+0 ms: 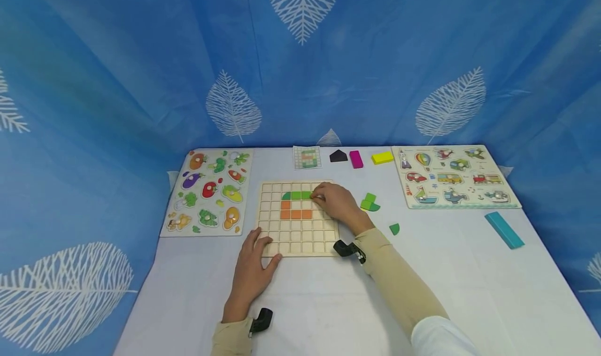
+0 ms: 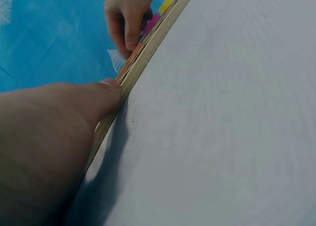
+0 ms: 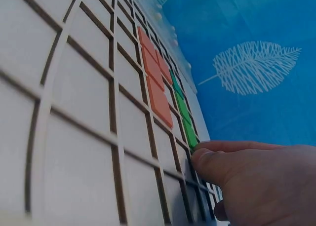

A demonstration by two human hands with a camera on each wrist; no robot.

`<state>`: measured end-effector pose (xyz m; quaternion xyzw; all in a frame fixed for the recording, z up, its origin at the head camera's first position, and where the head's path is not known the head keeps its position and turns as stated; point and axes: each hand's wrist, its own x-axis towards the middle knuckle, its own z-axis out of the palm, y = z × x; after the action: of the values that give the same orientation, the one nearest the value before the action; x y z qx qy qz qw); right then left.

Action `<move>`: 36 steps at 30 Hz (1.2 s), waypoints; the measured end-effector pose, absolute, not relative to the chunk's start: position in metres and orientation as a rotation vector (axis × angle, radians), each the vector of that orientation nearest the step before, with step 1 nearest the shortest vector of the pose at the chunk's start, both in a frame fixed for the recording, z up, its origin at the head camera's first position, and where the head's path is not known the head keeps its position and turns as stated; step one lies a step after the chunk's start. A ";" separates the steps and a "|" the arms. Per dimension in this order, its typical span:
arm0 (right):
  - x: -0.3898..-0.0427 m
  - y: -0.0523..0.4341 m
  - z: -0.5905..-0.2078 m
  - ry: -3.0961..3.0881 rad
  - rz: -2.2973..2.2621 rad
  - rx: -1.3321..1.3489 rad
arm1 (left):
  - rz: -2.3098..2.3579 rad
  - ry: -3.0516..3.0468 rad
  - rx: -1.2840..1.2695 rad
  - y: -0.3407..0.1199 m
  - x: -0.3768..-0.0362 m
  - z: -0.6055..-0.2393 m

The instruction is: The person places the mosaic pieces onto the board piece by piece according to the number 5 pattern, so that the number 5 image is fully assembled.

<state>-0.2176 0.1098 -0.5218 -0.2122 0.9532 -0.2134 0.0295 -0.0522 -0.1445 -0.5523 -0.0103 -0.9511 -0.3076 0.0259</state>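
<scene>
head view, left hand [image 1: 252, 269] on board [image 1: 296, 236], right hand [image 1: 339, 201] touching tile [image 1: 305, 195]

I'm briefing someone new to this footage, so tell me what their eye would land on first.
Probably the blue curtain with its large white leaf prints, which fills the background of the head view. Next, the orange tiles and green tiles on the pale grid board mid-table, with the right hand at the green row's right end. Then the vegetable puzzle at the table's left and the vehicle puzzle at its right.
</scene>
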 end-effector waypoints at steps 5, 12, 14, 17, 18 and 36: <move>-0.205 0.145 -0.514 2.970 -0.659 -0.546 | -0.947 -2.941 -0.046 -0.145 -0.052 -0.551; -0.184 0.215 -0.509 3.061 -0.641 -0.222 | -0.937 -2.926 -0.063 -0.145 -0.052 -0.552; -0.182 0.229 -0.511 3.051 -0.591 -0.170 | -0.946 -2.926 -0.061 -0.145 -0.052 -0.552; -0.183 0.240 -0.516 3.029 -0.561 -0.165 | -0.942 -2.926 -0.060 -0.145 -0.051 -0.552; -0.184 0.242 -0.517 3.025 -0.558 -0.168 | -0.944 -2.928 -0.057 -0.145 -0.051 -0.551; -0.210 0.219 -0.518 3.021 -0.616 -0.187 | -0.989 -2.911 -0.084 -0.147 -0.051 -0.553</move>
<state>-0.2099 0.2189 -0.5183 -0.0606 0.9777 -0.1993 0.0265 -0.0513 -0.1470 -0.5526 -0.0272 -0.9459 -0.3215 0.0331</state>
